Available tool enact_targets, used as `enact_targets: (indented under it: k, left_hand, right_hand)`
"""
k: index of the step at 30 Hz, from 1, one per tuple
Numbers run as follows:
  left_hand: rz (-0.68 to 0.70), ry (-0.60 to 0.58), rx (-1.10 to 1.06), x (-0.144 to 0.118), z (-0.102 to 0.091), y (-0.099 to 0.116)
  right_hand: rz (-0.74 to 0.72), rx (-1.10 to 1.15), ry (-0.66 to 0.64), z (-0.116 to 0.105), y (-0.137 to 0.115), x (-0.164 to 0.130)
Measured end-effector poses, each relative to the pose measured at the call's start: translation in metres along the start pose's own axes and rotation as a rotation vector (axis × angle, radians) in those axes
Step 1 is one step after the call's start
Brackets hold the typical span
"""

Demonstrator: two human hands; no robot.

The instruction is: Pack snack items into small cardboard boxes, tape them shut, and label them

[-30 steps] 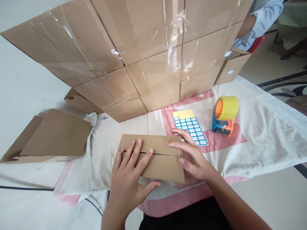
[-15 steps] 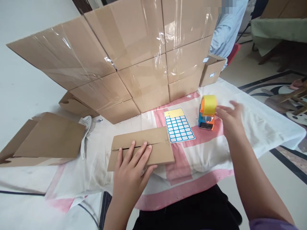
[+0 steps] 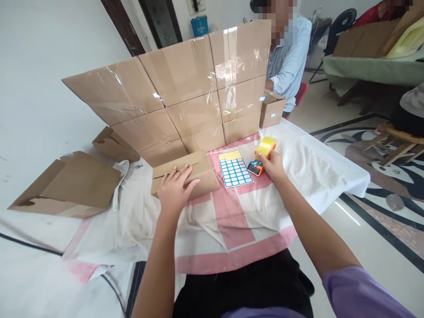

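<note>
— White cloth [image 3: 314,168] with broad pink bands covers the low work surface. What lies at its centre?

— One small cardboard box [image 3: 185,173], flaps folded shut, resting on the cloth directly in front of the wall of taped cartons [image 3: 185,97]. The left hand [image 3: 175,189] lies flat on its top, fingers spread and extended; it presses down and grasps nothing.

— And the right hand [image 3: 272,167]?

— Reaching forward to the tape dispenser [image 3: 261,158], an orange-and-blue body carrying a yellow roll. The fingers are curled about the dispenser's near side, closed on it; whether it is lifted off the cloth cannot be told.

— What separates box and dispenser?

— One sheet of blue-bordered labels [image 3: 234,168] with a yellow header, lying flat on the cloth, just beside the box on one edge and near the dispenser on the other.

— Further out?

— On the left, flattened cardboard [image 3: 73,187] rests on the cloth's edge, with a white mesh utensil [image 3: 121,170] beside it. Behind the carton wall on the right sits a small open box [image 3: 272,110] bearing a white label, and next to it another person in a light blue shirt [image 3: 288,62] is seated. Patterned flooring [image 3: 380,176] extends to the right of the surface.
</note>
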State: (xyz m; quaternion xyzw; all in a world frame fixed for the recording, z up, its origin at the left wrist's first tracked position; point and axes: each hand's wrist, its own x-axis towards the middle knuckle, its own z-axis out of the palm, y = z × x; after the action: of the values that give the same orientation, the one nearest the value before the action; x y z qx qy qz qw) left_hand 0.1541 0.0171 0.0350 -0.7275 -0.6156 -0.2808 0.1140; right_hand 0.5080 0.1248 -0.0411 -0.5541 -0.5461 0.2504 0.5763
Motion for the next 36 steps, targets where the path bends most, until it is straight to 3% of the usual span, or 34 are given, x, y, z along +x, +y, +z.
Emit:
enact_targets:
  k: [4,10,15,16,20,23,26,28,32,36]
  left_hand:
    - [-0.012,-0.081,0.019,0.007,-0.009,-0.011]
    - [-0.044,-0.141,0.007,0.011,-0.021,0.003]
    - [0.016,0.157,-0.281,-0.022,-0.013,0.046]
    - [0.021,0.164,-0.388,-0.033,-0.009,0.058]
    - [-0.084,-0.088,-0.787,-0.068,0.013,0.095]
    - [-0.173,-0.095,-0.884,-0.075,0.024,0.101]
    - [-0.176,-0.137,-0.986,-0.073,0.027,0.098]
    - [-0.169,-0.167,-1.050,-0.073,0.025,0.099]
    - [-0.197,-0.120,-1.065,-0.076,0.007,0.107]
    - [-0.327,-0.320,-1.196,-0.082,-0.017,0.114]
  right_hand:
    - [-0.056,0.086,-0.010,0.004,-0.008,-0.014]
    - [-0.039,0.336,-0.028,0.015,-0.048,-0.056]
    - [-0.014,0.472,-0.128,0.032,-0.084,-0.102]
    - [-0.019,0.482,-0.139,0.035,-0.090,-0.109]
    - [-0.095,0.384,-0.048,0.044,-0.108,-0.123]
    - [-0.134,0.341,-0.050,0.047,-0.113,-0.127]
    - [-0.181,0.292,-0.108,0.051,-0.113,-0.133]
    - [-0.220,0.242,-0.105,0.053,-0.110,-0.138]
    - [-0.324,0.136,0.018,0.055,-0.107,-0.143]
    - [-0.318,0.097,0.144,0.050,-0.113,-0.138]
